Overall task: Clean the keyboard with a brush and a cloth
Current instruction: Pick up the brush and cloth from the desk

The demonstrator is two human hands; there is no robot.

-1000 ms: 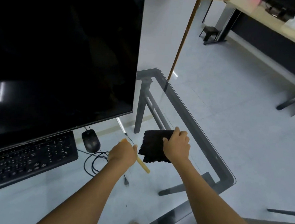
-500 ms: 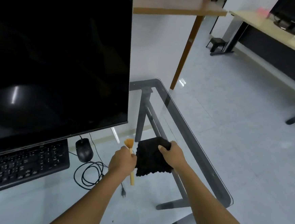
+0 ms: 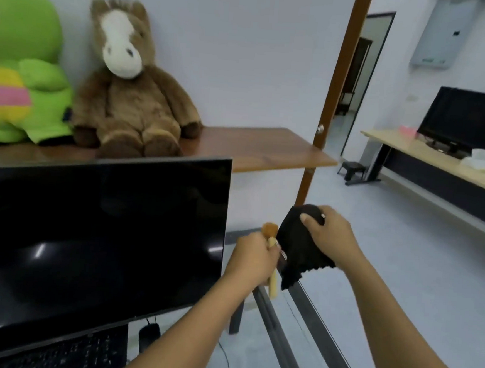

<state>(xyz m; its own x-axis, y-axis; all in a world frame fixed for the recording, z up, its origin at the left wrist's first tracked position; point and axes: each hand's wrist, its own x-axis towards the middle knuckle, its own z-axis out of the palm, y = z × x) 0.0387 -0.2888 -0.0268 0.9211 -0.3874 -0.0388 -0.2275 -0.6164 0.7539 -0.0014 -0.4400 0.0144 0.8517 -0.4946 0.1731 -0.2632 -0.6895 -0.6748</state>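
My left hand (image 3: 254,257) grips a small brush (image 3: 270,230) with orange-brown bristles pointing up and a pale wooden handle sticking out below my fist. My right hand (image 3: 328,234) holds a black cloth (image 3: 297,246) bunched in its fingers, right beside the brush; the cloth hangs down in the air. Both hands are raised above the right part of the glass desk. The black keyboard (image 3: 77,353) lies at the bottom left under the monitor, partly hidden by it and by my left forearm.
A large dark monitor (image 3: 95,236) fills the left. A black mouse (image 3: 148,336) and its cable lie beside the keyboard. The glass desk edge (image 3: 319,329) runs down to the right. Behind, a wooden shelf (image 3: 261,147) carries a brown plush horse (image 3: 130,88) and a green plush toy (image 3: 20,73).
Both hands have lifted off the glass desk, raising the brush and the cloth into the air. The camera has tilted up, bringing the shelf and plush toys into view.
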